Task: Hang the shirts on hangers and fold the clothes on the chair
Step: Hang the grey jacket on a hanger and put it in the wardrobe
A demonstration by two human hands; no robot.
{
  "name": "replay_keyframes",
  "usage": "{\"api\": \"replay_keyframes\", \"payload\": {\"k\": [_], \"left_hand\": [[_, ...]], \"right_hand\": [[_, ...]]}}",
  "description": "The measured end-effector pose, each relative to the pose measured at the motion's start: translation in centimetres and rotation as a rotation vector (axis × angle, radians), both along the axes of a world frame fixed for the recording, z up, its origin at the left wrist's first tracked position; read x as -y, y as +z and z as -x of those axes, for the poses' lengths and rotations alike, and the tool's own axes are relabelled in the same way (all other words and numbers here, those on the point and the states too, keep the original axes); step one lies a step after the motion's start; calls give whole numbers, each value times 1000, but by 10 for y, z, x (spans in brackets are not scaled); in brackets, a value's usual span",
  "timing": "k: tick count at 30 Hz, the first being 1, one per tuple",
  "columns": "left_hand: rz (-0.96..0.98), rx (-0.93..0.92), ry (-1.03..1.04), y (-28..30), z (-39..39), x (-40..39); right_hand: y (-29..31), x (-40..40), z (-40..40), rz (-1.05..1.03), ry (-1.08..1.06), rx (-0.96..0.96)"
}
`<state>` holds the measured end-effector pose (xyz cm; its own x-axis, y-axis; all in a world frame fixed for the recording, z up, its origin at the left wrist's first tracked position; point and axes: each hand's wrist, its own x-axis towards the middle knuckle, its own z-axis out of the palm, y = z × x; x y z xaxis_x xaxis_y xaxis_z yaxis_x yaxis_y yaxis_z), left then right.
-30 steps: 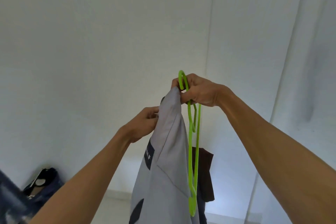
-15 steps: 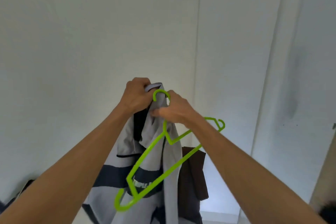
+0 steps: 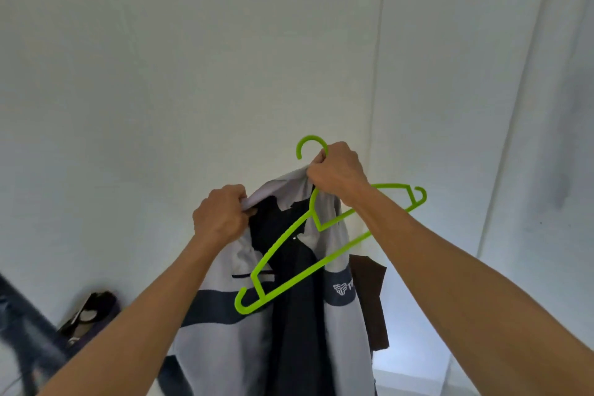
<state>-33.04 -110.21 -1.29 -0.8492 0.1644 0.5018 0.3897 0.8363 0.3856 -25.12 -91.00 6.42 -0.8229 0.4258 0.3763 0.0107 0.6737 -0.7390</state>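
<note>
A grey shirt (image 3: 337, 325) with dark navy bands and a dark inside hangs in front of me, held up by both hands. My left hand (image 3: 221, 214) grips the left side of its collar. My right hand (image 3: 337, 175) holds the right side of the collar together with the neck of a bright green plastic hanger (image 3: 291, 264). The hanger lies tilted in front of the shirt, hook up beside my right fingers, its left end low over the shirt's chest and its right end out past my right wrist.
A brown garment (image 3: 373, 299) hangs on the white wall behind the shirt. Dark clothes or bags (image 3: 86, 315) lie low at the left. A wall corner and a pale door panel stand at the right.
The hanger turned from edge-on to flat and tilted in front of the shirt. My hands drew apart, spreading the collar open, and my right hand with the hook rose higher.
</note>
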Motion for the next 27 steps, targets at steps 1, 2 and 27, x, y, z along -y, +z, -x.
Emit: {"api": "replay_keyframes", "payload": {"k": [1, 2, 27], "left_hand": [[-75, 48, 5, -4, 1, 0], [-199, 115, -9, -5, 4, 1], [-1065, 526, -147, 33, 5, -46]], "right_hand": [[-2, -1, 1, -14, 0, 10], [-4, -2, 2, -28, 0, 21], [-36, -24, 20, 232, 105, 143]]}}
